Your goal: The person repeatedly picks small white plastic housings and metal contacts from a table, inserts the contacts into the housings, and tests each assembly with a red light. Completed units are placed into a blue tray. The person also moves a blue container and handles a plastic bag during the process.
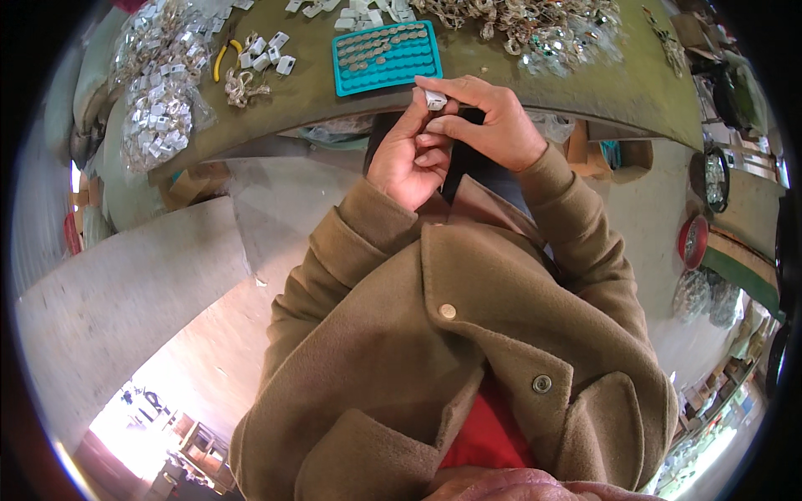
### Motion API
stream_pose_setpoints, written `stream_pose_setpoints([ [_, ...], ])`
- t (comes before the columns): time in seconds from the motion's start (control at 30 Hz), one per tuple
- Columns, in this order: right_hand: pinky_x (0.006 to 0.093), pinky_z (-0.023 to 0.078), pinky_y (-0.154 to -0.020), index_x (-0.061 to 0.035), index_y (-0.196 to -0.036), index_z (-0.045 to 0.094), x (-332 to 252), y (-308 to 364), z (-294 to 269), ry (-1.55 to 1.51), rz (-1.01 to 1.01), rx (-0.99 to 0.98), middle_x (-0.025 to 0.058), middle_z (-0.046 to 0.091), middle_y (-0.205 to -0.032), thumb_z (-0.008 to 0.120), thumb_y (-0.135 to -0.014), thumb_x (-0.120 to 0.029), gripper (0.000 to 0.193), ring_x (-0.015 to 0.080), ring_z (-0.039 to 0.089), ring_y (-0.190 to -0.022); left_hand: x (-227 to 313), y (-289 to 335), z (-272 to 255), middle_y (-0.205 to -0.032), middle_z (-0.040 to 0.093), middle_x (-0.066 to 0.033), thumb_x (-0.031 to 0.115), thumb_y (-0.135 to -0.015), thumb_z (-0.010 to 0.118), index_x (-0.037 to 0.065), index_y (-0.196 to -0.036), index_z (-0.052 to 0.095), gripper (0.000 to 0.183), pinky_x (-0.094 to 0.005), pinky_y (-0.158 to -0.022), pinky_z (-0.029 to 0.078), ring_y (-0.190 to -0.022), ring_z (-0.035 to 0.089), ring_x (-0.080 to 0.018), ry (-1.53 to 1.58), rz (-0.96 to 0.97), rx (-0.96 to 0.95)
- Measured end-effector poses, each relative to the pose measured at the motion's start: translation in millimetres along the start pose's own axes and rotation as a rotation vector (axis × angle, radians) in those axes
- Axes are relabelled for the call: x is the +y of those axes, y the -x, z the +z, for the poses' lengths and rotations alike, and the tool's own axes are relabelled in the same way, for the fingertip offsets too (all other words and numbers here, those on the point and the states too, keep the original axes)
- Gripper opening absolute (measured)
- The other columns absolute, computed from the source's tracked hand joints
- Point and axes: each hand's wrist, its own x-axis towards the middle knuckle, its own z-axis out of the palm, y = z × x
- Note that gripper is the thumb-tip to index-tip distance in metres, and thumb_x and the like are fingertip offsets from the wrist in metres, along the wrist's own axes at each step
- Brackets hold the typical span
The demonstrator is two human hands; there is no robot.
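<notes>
Casing point(435, 100): small, white, boxy; pinched by fingertips of left hand point(408, 167) and right hand point(501, 121), brought together at counter's point(301, 96) near edge. Judged mid-batch; whether this piece is finished, cannot tell. Teal moulded tray point(389, 87) part-filled, round metallic discs point(357, 57). Leftward: loose white units point(261, 57), glossy bags point(157, 125). Far side: tangled cords point(493, 21).

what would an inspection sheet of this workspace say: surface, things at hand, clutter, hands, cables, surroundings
surface: olive-green table
things at hand: small white piece; turquoise tray, partly filled with round metallic pieces
clutter: bagged white pieces, yellow-handled pliers at left
hands: left hand holds the small white piece; right hand close about it, exact grip unclear
cables: beige stringy bundles at far edge; wire or cord, cannot tell
surroundings: cardboard box lower left, red bowl at right
</notes>
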Motion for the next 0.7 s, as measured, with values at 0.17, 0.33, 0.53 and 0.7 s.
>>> stream_pose_setpoints([
  [0.17,0.0369,0.052,-0.072,-0.0092,-0.108,0.070,8.9,5.8,-4.1,0.313,-0.286,0.175,0.0069,0.070,-0.089,0.076,-0.076,-0.012,0.033,0.0274,0.063,-0.078,-3.7,-0.8,6.7,-0.081,0.052,0.0061,0.040,-0.098,0.059,0.008,-0.102,0.061,0.032,-0.0161,-0.044,0.031,-0.061,0.043,-0.0009,-0.166,-0.100,0.014],
  [0.33,0.0368,0.052,-0.072,-0.0080,-0.107,0.070,9.0,33.7,-14.3,0.382,-0.226,0.247,0.0057,0.069,-0.089,0.074,-0.077,-0.012,0.030,0.0273,0.062,-0.078,-15.6,-7.5,10.0,-0.079,0.054,0.0039,0.035,-0.099,0.058,0.009,-0.103,0.060,0.027,-0.0170,-0.051,0.034,-0.061,0.043,-0.0035,-0.380,-0.060,0.071],
  [0.53,0.0432,0.045,-0.097,-0.0074,-0.117,0.066,15.1,69.3,-45.6,0.659,-0.208,0.274,0.0089,0.068,-0.117,0.077,-0.077,-0.021,0.043,0.0279,0.061,-0.113,-25.4,-15.7,7.9,-0.087,0.064,0.0002,0.024,-0.097,0.063,0.003,-0.111,0.065,0.025,-0.0187,-0.056,0.038,-0.071,0.049,-0.0019,-0.744,0.029,0.040],
  [0.7,0.0463,0.031,-0.109,-0.0149,-0.117,0.067,31.7,69.9,-76.0,0.964,0.003,0.438,0.0073,0.057,-0.134,0.074,-0.081,-0.033,0.040,0.0309,0.044,-0.131,-34.2,-22.8,15.3,-0.104,0.070,-0.0069,0.024,-0.100,0.058,-0.001,-0.120,0.062,0.032,-0.0243,-0.076,0.048,-0.090,0.063,-0.0083,-1.051,0.235,-0.104],
])
